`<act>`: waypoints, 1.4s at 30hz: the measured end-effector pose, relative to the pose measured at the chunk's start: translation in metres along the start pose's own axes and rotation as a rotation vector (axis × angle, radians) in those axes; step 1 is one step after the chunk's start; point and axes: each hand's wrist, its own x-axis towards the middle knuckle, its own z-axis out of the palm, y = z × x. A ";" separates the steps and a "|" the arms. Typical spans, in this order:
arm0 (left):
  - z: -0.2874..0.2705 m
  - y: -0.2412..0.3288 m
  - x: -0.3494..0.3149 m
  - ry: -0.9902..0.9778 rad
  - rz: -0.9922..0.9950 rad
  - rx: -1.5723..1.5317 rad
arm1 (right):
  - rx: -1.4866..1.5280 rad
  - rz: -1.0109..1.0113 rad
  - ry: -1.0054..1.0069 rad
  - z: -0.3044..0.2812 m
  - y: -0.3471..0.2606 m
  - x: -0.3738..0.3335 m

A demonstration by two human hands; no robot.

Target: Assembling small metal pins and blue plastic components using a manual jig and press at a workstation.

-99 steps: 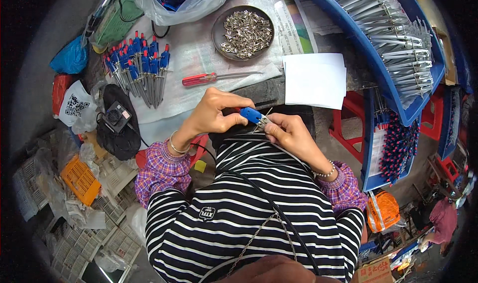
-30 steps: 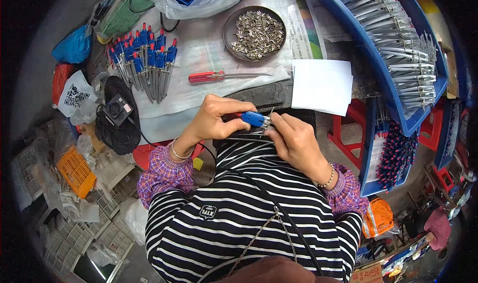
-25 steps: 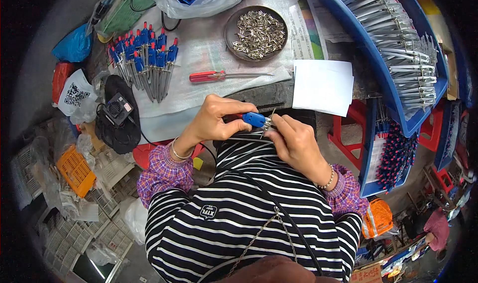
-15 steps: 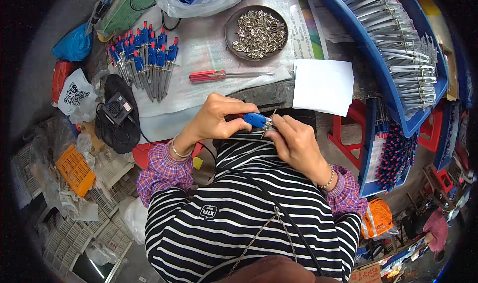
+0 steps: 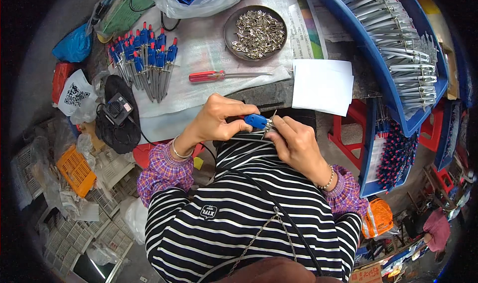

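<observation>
Though more level than earlier, blue-handled piece [image 5: 256,121] in pinch of left hand [image 5: 215,118] and right hand [image 5: 299,144].

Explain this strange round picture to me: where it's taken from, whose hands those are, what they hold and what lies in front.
There is no machine here, just a person's two bare hands. A wide fisheye camera on that person's head looks down, so straight edges bend near the rim; the picture's left is the person's left. The left hand grips one end of a blue piece; the right hand pinches near its other end, at thin metal parts. On the white sheet are a dark dish of small metal pieces, a red-handled screwdriver and a bunch of blue, red-tipped parts.
</observation>
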 end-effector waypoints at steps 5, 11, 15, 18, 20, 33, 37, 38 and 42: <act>-0.002 0.003 0.003 -0.038 -0.001 0.022 | 0.014 -0.007 0.010 0.001 0.001 0.000; -0.005 0.003 -0.002 -0.066 -0.081 0.014 | 0.059 0.016 0.001 0.002 0.004 0.001; -0.024 0.003 0.010 -0.019 -0.032 -0.010 | 0.393 0.489 -0.184 -0.002 0.013 -0.004; -0.044 -0.008 0.016 0.231 -0.182 0.254 | 0.602 0.658 -0.163 0.000 0.021 -0.008; -0.045 -0.027 0.022 0.258 -0.107 0.319 | 0.551 0.606 -0.171 0.004 0.022 -0.008; -0.032 -0.046 0.037 0.169 0.172 0.843 | 0.648 0.645 -0.142 0.006 0.017 -0.004; -0.032 -0.041 0.036 0.198 0.144 0.745 | 0.743 0.668 -0.103 0.009 0.019 -0.006; -0.031 -0.037 0.036 0.191 0.150 0.740 | 0.744 0.672 -0.092 0.009 0.019 -0.006; -0.021 -0.005 0.029 0.195 -0.061 0.154 | 0.720 0.659 -0.037 0.010 0.021 -0.006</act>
